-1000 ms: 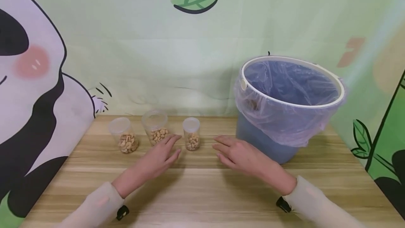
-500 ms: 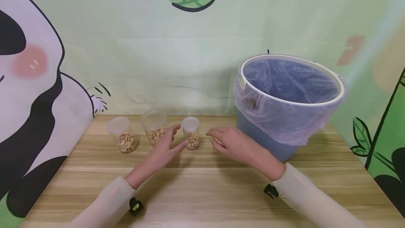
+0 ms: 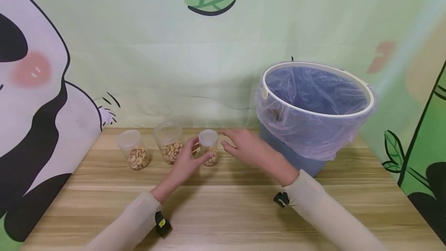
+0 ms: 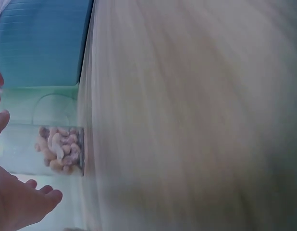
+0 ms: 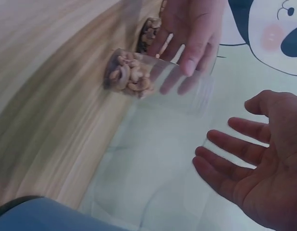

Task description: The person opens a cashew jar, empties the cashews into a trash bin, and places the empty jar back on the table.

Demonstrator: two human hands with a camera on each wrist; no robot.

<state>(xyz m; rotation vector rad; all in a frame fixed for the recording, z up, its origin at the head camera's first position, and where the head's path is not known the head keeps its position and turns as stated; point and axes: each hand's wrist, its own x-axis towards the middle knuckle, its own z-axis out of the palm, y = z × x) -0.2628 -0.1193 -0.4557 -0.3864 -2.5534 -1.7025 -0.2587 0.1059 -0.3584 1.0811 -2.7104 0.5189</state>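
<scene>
A small clear jar [image 3: 208,139] with a pale lid and cashews in its lower part stands on the wooden table. My left hand [image 3: 186,162] reaches around its left side, thumb across the front and fingers behind. In the left wrist view, gaps show between this hand's fingers [image 4: 38,199] and the jar [image 4: 23,149]. My right hand [image 3: 248,147] hovers at the jar's right, near lid height. Its fingers [image 5: 240,144] are spread and loosely bent, with nothing in them, apart from the jar [image 5: 131,74] in the right wrist view.
Two wider clear jars of cashews, a middle jar [image 3: 168,136] and a left jar [image 3: 131,142], stand left of the small one. A blue bucket [image 3: 296,154] with a white rim and a plastic liner [image 3: 310,138] stands at the right. A printed cloth [image 3: 223,69] hangs behind the table [image 3: 216,212].
My left hand has moved right and forward, its thumb now in front of the small jar. My right hand has come left and forward toward the lid. The jars stay put.
</scene>
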